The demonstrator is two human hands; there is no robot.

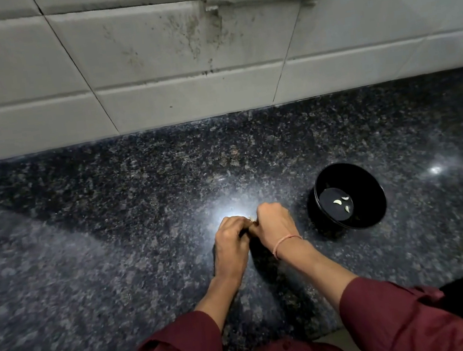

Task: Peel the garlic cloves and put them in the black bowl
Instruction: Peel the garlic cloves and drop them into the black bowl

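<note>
Head view | step: peeling, part done | our left hand [230, 238] and right hand [275, 222] meet, fingers [264, 210] curled, pinching a barely visible garlic clove [251, 219] | black bowl [370, 186], on the desk [141, 216] right of the fingers, holds three peeled cloves [342, 203] | next, we judge: strip the skin, carry the clove right into the bowl

countertop [112, 220]: polished speckled stone | black bowl [370, 186]: glossy | wall tiles [149, 53]: matt, smudged

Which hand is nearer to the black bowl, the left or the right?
Right. The right hand is just left of the black bowl, not touching it. The left hand is farther left; both pinch a garlic clove.
</note>
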